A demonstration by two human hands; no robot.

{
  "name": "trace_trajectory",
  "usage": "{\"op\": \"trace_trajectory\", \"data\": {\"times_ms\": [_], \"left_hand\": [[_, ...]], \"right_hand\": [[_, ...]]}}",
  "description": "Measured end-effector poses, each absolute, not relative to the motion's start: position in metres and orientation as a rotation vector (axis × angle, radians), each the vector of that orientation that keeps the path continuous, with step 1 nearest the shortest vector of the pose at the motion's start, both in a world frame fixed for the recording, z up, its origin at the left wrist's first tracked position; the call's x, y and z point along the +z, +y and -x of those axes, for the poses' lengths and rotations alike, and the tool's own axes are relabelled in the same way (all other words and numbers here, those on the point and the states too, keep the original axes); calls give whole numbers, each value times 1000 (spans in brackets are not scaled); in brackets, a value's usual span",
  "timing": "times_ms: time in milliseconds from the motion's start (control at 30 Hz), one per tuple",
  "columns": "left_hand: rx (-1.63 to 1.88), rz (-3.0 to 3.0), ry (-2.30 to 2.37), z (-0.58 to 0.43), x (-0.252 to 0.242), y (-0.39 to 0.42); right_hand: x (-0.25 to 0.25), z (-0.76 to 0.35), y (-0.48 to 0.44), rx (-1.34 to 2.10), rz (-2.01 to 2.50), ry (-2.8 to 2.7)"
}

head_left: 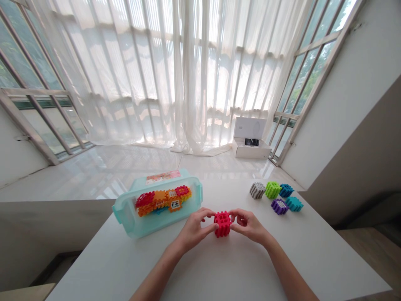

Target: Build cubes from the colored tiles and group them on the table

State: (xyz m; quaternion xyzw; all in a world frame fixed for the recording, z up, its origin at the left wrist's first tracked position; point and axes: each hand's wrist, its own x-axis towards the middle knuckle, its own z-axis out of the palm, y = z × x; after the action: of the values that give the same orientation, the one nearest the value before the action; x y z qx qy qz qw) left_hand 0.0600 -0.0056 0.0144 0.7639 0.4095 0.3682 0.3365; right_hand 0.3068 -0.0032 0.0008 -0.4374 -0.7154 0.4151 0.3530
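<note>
Between my two hands is a red cube (222, 224) of interlocking plastic building panels, with a window grid in its near side. My left hand (197, 228) pinches its left side between thumb and fingers. On the right side, the thumb and forefinger of my right hand (248, 225) press against it. To the left lies a translucent mint-green bin (131, 225) with orange, red and yellow panels (161, 201) in it. Off to the right stand grey (257, 190), lime green (272, 190), blue (286, 190), purple (280, 206) and teal (294, 204) block pieces.
All of this sits on a white table (200, 271). Beyond its far edge is a glossy tiled ledge (106, 167) with an opened white box (250, 151) holding a dark phone-like object (251, 142). White curtains (156, 75) hang behind it.
</note>
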Motion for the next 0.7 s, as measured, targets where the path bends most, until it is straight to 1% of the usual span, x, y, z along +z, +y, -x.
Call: {"op": "trace_trajectory", "data": {"times_ms": [167,300,433,700], "left_hand": [[914,-1987,1070,-57,15,-6],[797,-1984,1105,-54,11,-6],[736,-2054,1099,-54,-3,-6],[770,-2171,1104,-55,-18,-2]], "right_hand": [[1,-309,-1,1092,1137,-1865],[-2,-312,0,1100,1200,-1941],[-4,-310,-2,986,1239,-2098],[-4,-305,-6,825,1215,-2202]]}}
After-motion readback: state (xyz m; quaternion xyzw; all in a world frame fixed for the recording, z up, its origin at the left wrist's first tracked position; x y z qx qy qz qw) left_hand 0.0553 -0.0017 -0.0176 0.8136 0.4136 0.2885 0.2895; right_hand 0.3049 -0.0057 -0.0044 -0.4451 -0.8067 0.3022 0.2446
